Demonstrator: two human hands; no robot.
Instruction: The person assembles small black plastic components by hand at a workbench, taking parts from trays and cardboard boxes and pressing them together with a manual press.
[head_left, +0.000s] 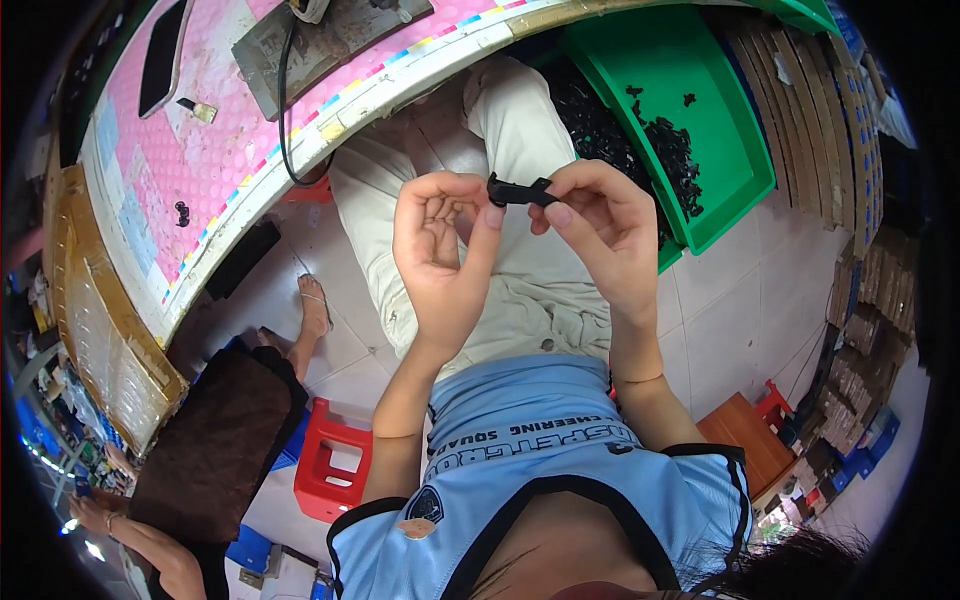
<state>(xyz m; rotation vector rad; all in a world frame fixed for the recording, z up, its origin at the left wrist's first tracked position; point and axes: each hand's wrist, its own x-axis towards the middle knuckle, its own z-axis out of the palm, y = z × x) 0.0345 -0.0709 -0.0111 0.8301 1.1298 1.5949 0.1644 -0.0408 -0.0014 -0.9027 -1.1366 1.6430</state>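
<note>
Pink-topped workbench (235,155) stretches beyond and left of the left hand (445,245), while a green plastic tray (725,130) sits past the right hand (610,230), to its right. Between them, both thumb-and-finger pinches grip opposite ends of a small black plastic clip-like part (522,193); a slackened fingertip could drop it, and uneven twisting might crack it.
</note>
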